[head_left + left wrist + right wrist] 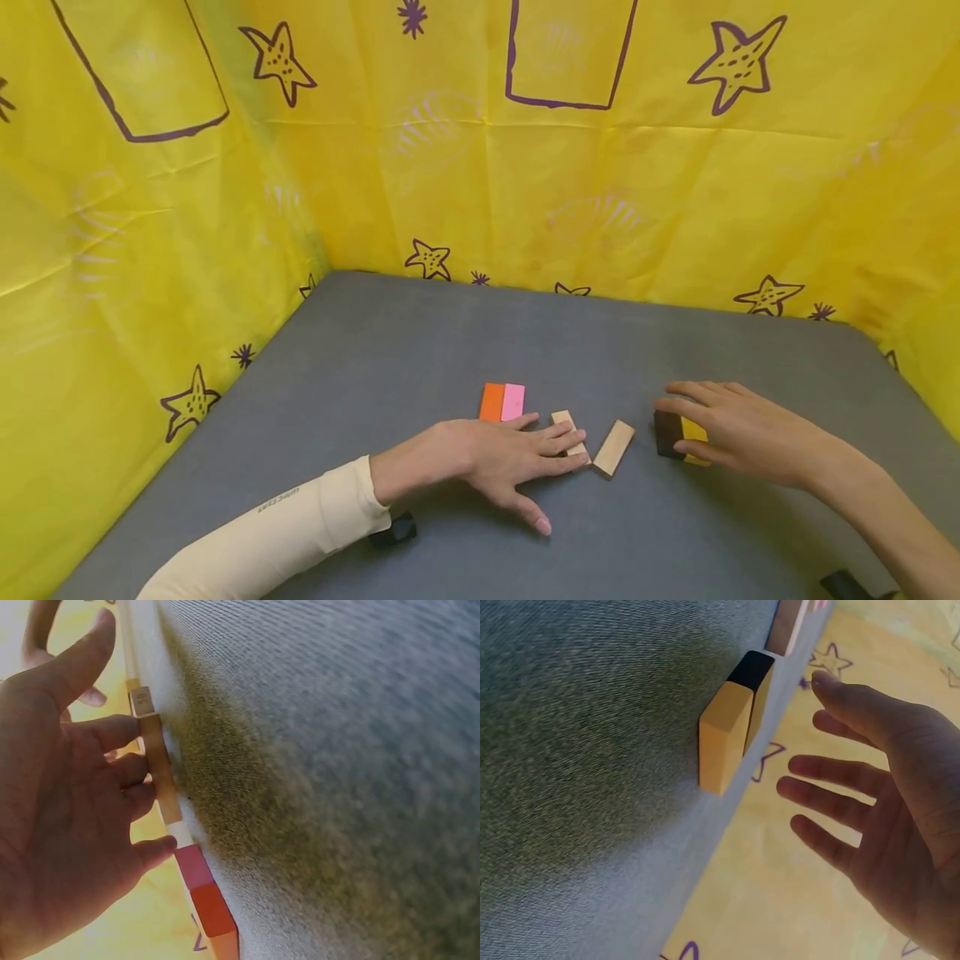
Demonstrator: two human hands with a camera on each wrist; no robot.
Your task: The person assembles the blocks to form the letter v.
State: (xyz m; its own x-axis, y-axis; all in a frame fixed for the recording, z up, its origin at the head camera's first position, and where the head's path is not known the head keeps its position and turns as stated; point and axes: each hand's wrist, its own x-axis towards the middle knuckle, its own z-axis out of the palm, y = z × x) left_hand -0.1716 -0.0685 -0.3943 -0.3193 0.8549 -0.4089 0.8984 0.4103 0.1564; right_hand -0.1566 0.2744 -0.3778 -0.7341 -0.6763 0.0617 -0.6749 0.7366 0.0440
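Observation:
My left hand [510, 458] reaches over the table with its fingers spread, fingertips on a plain wooden block [562, 421]. Its little finger lies close to a pink block [193, 866], which sits flush against an orange block [214, 907]. A second wooden block [613, 450] lies at a slant just right of the first, with small printed digits on its end in the left wrist view. Over on the right, my right hand [738, 429] hovers, fingers loosely extended, beside a black block [751, 669] and a yellow block [724, 735] standing side by side. Nothing is held there.
A grey table [405, 333] carries all the blocks. Yellow cloth [480, 183] with purple starfish drawings hangs around its back and sides. Dark wrist bands [393, 531] show under both forearms.

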